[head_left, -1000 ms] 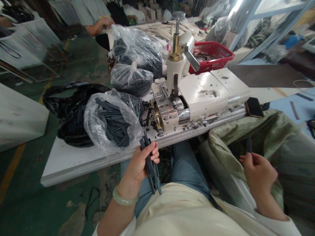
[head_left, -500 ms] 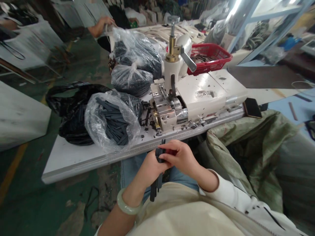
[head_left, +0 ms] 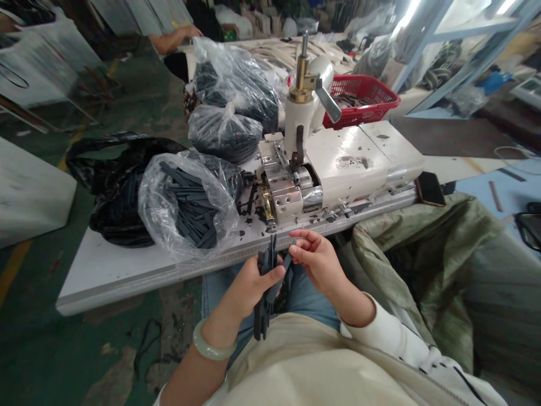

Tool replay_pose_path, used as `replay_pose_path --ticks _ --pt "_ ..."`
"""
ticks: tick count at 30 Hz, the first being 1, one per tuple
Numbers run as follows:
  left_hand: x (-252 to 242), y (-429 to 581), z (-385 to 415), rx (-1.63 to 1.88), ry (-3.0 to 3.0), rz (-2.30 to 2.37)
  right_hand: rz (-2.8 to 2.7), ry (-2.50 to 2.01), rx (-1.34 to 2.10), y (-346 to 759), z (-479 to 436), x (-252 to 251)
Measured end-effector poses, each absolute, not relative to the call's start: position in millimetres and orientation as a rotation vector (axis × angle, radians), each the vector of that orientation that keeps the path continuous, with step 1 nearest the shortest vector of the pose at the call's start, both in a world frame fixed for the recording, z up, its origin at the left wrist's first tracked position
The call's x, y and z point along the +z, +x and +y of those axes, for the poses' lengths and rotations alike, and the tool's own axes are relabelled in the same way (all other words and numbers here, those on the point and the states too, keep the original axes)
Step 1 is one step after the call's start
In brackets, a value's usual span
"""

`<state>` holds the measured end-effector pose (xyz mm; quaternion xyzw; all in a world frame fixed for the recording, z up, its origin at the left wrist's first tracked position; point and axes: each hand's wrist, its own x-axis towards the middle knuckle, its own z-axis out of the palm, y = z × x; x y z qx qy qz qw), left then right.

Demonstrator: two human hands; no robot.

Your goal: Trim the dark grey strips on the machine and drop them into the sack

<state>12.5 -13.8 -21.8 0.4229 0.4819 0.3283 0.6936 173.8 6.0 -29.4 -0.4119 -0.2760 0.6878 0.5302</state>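
Note:
A bundle of dark grey strips [head_left: 262, 307] is gripped in my left hand [head_left: 249, 286], thumb across it, over my lap. Beside it, my right hand [head_left: 323, 262] pinches one grey strip [head_left: 287, 261] between thumb and fingers, its lower end close to the bundle. Just beyond my hands stands a cream-white machine [head_left: 350, 163] with a metal head and a lever. To its left an open clear plastic bag [head_left: 147, 211] holds many similar grey strips, next to a black plastic bag [head_left: 99, 220].
Two filled clear bags [head_left: 226, 132] sit behind the open one. A red basket [head_left: 363, 115] with strips stands behind the machine. A phone [head_left: 430, 189] lies at the table's right end, near a green sack [head_left: 422, 225]. Another person's arm [head_left: 175, 40] shows at the back.
My right hand has drawn away from the bundle to the right, pinching a single strip. My left hand has shifted slightly left, and the bundle shows more fully. The view has moved a little.

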Motion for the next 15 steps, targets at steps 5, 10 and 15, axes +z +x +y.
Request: replay_pose_path --ticks 5,10,15 --pt "-14 5 -12 0.75 0.832 1.115 -0.55 -0.895 1.714 172 12 -27" --pt "-16 6 -13 0.76 0.801 1.107 -0.462 -0.855 1.799 163 9 -31" --pt "-21 8 -10 0.837 0.759 1.149 -0.482 -0.876 1.938 156 -6 -42"
